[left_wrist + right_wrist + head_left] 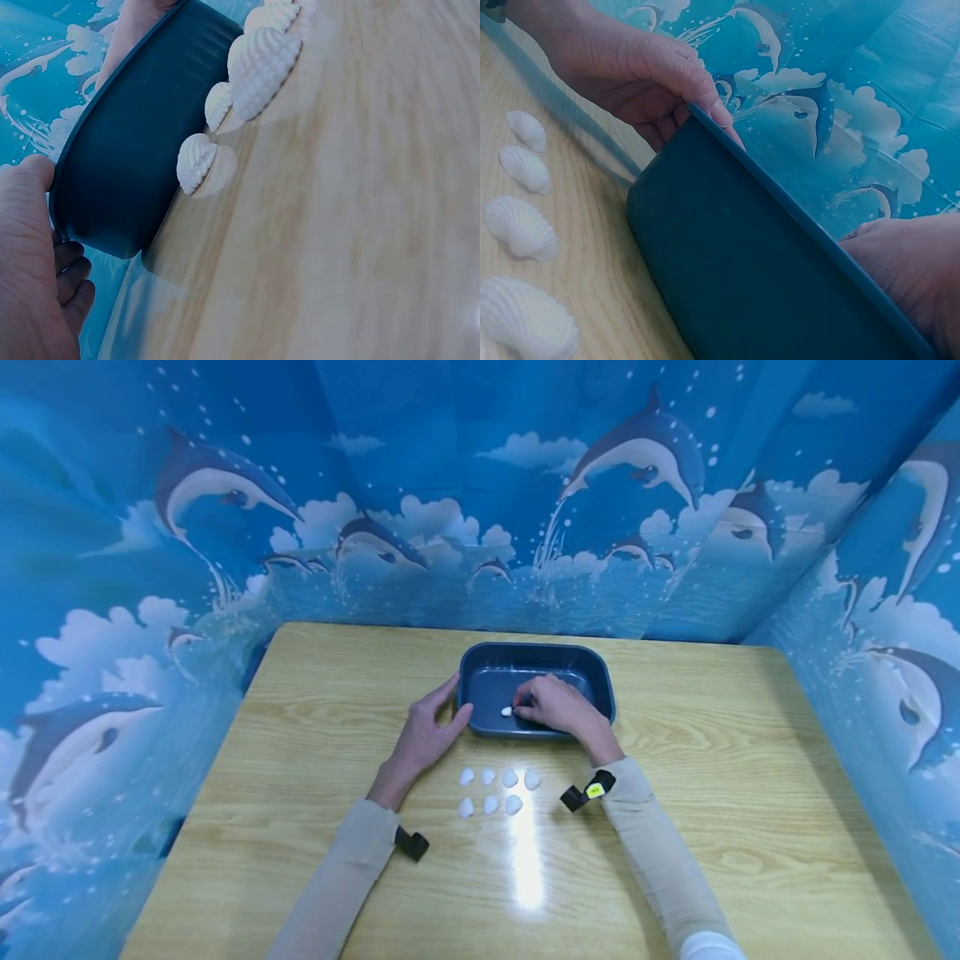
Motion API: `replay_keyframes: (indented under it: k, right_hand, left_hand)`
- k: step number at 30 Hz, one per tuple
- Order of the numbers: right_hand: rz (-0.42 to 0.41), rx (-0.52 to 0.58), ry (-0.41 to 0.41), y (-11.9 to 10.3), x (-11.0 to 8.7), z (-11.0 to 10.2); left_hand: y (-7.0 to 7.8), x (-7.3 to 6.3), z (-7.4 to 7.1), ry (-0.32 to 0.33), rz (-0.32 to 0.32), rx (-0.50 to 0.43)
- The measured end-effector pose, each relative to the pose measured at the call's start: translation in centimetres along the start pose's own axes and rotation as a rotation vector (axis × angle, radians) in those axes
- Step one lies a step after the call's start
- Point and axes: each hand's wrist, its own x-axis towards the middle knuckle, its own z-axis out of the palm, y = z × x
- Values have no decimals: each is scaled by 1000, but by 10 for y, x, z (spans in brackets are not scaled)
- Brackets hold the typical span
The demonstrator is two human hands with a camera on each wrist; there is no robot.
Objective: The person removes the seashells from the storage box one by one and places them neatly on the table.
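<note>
A dark blue rectangular basin [487,732] stands at the back middle of the table. My left hand [426,739] grips its left rim, the thumb over the edge and the fingers curled against the outside wall, as the right wrist view shows. Inside the basin, my right hand [553,703] reaches down with curled fingers and pinches a small white seashell [506,712] at its fingertips near the basin floor. The basin wall hides those fingertips in both wrist views. Several white ribbed seashells [510,778] lie on the table in two rows in front of the basin.
The wood-grain table [337,693] reaches back to a blue curtain [450,460] printed with dolphins, which also hangs along both sides. A bright light reflection [527,868] falls on the tabletop in front of the shells.
</note>
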Motion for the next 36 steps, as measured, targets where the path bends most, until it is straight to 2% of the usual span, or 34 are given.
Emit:
replay_keyframes:
  k: [6,10,17,25,36]
  right_hand:
    - [-47,100,-26,1,2,3]
    - [-75,122,-37,2,3,3]
    - [-32,107,-32,3,3,3]
    - [-18,67,-25,2,4,3]
    - [95,27,8,2,3,2]
  left_hand:
    - [0,1,0,1,13,8]
    - [0,1,0,0,11,10]
    - [3,0,0,-4,0,8]
    - [1,-1,0,-5,-7,8]
    - [0,-1,0,-1,0,8]
